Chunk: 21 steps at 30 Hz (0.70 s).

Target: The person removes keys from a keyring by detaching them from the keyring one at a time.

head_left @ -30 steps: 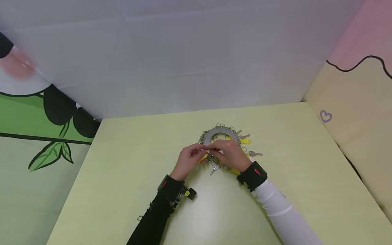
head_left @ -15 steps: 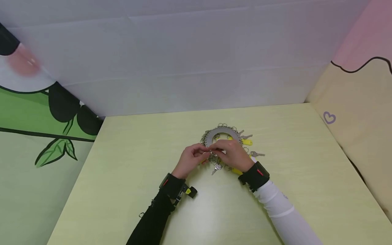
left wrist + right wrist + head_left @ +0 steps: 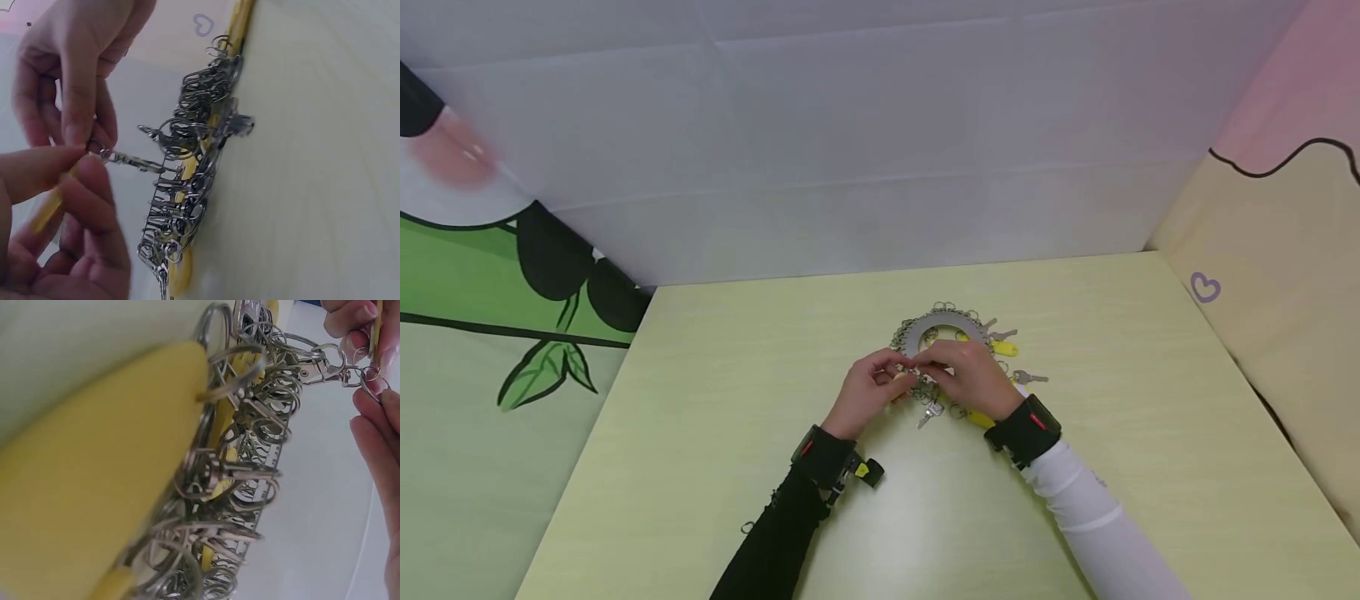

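In the head view a grey ring-shaped plate (image 3: 943, 318) lies on the table, its edge hung with many small metal rings and clasps. My left hand (image 3: 867, 395) and right hand (image 3: 972, 380) meet fingertip to fingertip at its near left edge. The left wrist view shows my left thumb and finger pinching a yellow key tag (image 3: 47, 209). My right thumb and finger pinch a split ring (image 3: 370, 384) that hangs from a swivel clasp (image 3: 315, 369) on the plate. A thinner ring on the tag touches or passes through this split ring; I cannot tell which.
Yellow tags (image 3: 1003, 348) and loose-hanging keys (image 3: 1030, 377) stick out from the plate's right side. Another key (image 3: 929, 413) lies at its near edge. The pale table (image 3: 737, 375) ends at a white back wall (image 3: 880, 167).
Both hands stay at the same place with small finger movements. The yellow tag in my left hand has turned and shows less in the head view. The head view has shifted slightly.
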Available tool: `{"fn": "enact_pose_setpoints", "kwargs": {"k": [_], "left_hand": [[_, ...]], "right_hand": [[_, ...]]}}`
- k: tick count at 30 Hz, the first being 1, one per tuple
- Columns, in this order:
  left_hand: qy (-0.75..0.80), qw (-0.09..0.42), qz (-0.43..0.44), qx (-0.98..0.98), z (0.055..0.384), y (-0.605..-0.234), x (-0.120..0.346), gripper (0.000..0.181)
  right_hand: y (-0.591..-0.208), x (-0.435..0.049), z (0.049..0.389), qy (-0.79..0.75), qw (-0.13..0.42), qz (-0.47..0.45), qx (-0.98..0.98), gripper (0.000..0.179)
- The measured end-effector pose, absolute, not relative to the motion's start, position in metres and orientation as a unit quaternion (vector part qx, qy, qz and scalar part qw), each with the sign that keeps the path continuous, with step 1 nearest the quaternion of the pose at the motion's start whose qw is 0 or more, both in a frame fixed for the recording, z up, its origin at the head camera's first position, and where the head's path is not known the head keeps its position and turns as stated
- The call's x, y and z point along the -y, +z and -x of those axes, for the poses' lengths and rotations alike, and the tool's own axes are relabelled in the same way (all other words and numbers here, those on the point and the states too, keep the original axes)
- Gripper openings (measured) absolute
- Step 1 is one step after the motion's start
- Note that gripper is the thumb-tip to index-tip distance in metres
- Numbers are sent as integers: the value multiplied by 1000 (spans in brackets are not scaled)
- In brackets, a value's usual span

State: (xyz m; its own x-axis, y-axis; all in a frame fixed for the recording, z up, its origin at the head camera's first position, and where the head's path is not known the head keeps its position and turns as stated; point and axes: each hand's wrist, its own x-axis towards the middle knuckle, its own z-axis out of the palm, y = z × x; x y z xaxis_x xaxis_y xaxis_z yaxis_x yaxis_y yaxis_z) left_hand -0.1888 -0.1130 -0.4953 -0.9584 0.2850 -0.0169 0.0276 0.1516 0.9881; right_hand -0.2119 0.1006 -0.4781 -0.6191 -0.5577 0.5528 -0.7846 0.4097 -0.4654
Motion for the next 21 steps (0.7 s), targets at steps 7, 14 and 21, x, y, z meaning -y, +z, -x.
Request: {"fn": "enact_pose_setpoints", "kwargs": {"k": [7,14,21], "left_hand": [[632,175,-130,-744,193,-498,125,29],[653,195,-140,-718,194,-501,129,26],[682,195,-116,-695,193,-501,126,20]], "right_hand": [[-479,-100,211,363,159,-400,826,19],[-477,-99,211,369,155,-413,818,20],[-475,-97,211,366,159,-433,808,21]]}}
